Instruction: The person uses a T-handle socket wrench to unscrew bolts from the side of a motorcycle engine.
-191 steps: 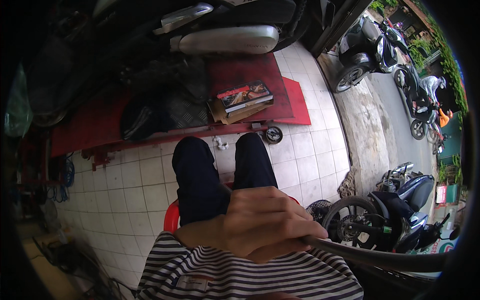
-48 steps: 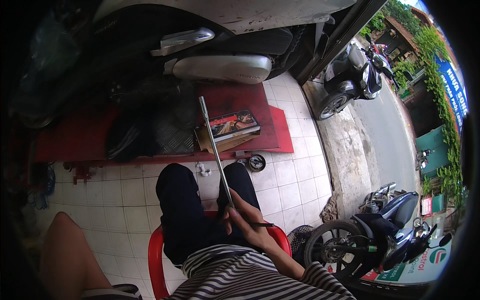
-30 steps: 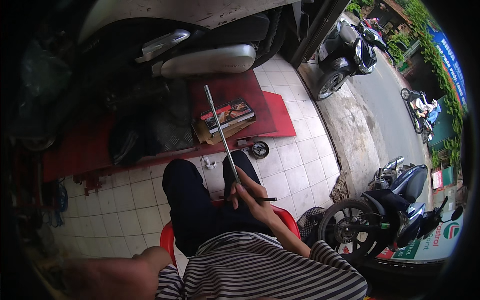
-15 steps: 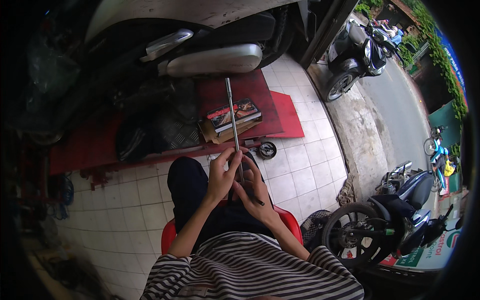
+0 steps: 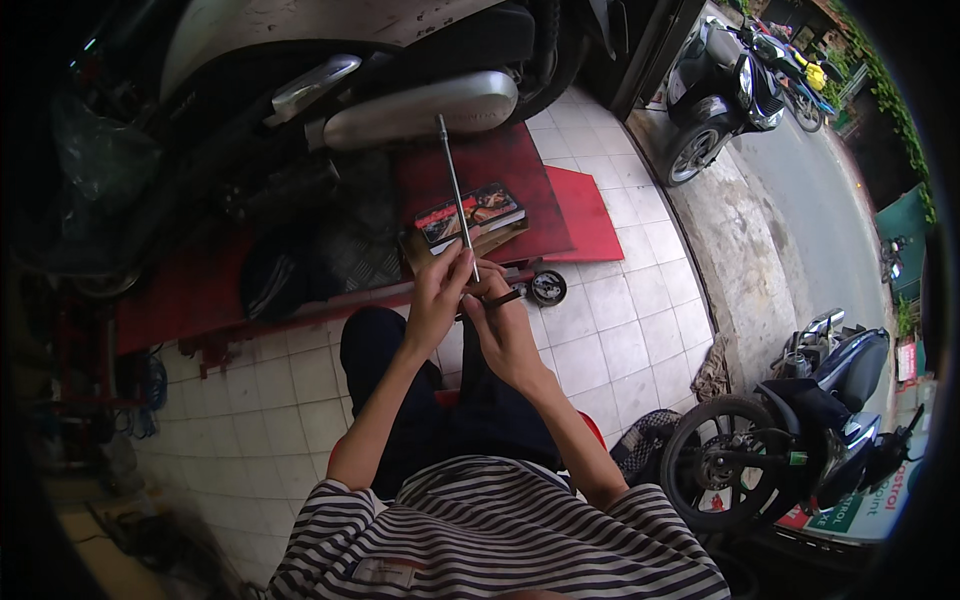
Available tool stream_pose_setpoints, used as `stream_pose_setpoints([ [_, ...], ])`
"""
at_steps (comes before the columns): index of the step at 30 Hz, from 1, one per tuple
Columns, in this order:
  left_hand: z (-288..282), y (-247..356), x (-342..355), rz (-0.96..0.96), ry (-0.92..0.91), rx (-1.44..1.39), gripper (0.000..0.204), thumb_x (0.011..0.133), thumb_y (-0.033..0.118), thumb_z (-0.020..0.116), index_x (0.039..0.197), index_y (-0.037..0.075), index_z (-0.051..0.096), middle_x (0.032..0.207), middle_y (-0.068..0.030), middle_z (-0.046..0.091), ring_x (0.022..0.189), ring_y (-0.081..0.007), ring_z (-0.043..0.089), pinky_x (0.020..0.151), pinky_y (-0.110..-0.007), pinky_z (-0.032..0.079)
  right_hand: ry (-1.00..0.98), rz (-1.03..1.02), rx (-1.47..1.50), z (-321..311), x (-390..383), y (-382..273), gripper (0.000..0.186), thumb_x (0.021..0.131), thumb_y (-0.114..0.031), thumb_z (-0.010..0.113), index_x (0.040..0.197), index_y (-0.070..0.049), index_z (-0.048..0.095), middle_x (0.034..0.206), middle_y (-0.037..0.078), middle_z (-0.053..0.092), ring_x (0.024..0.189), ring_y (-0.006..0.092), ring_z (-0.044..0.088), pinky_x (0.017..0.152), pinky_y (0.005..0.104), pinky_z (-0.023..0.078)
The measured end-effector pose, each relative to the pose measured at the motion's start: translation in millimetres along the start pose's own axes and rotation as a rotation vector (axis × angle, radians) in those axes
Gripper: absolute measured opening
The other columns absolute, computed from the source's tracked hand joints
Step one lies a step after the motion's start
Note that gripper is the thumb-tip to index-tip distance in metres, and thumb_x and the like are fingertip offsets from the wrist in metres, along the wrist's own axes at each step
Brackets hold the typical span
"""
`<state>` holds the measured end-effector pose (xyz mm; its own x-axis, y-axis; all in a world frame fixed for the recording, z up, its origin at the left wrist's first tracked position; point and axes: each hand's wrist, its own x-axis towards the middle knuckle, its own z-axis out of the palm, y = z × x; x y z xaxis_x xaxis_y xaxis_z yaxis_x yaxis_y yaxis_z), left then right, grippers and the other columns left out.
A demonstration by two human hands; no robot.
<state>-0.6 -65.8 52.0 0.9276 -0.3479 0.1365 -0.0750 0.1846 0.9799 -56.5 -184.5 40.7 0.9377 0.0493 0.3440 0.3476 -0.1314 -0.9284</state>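
I hold a long, thin T-handle socket wrench (image 5: 455,185), its chrome shaft slanting away from me and its socket end up near the silver side cover of a motorbike (image 5: 420,112). My left hand (image 5: 432,300) pinches the shaft near its lower end. Closed round the handle end is my right hand (image 5: 503,335); a dark crossbar end pokes out to the right of its fingers. Behind the shaft lies a printed box (image 5: 490,207), dark with red, resting on brown cardboard (image 5: 500,238) on a red platform (image 5: 548,215).
A round black dish (image 5: 547,288) sits on the white floor tiles (image 5: 625,325) right of my hands. Two more motorbikes stand to the right, a dark one (image 5: 820,430) near and another (image 5: 725,95) farther by the road. A blue cable coil (image 5: 150,380) lies left.
Both hands and the wrench have moved up and away from me. The socket end now overlaps the silver cover, and the crossbar shows more level. My view has shifted slightly.
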Motion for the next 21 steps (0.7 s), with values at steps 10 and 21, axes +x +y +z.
stream_pose_setpoints([
  [10, -26, 11, 48, 0.026, 0.086, 0.044, 0.032, 0.103, 0.022, 0.055, 0.12, -0.003, 0.066, 0.097, -0.0041, 0.07, 0.084, -0.004, 0.06, 0.072, -0.021, 0.05, -0.059, -0.128, 0.009, -6, 69, 1, 0.014, 0.106, -0.013, 0.047, 0.104, 0.001, 0.05, 0.088, 0.009, 0.06, 0.08, 0.0139, 0.068, 0.068, 0.0275, 0.053],
  [21, -41, 20, 87, -0.022, 0.1, -0.027, 0.031, 0.099, 0.03, 0.061, 0.106, 0.001, 0.07, 0.081, -0.0003, 0.068, 0.073, -0.0035, 0.061, 0.064, -0.019, 0.048, -0.123, -0.071, -0.345, -17, 106, -26, 0.023, 0.103, -0.015, 0.051, 0.119, 0.0, 0.042, 0.101, 0.017, 0.062, 0.084, 0.0261, 0.068, 0.07, 0.0396, 0.055],
])
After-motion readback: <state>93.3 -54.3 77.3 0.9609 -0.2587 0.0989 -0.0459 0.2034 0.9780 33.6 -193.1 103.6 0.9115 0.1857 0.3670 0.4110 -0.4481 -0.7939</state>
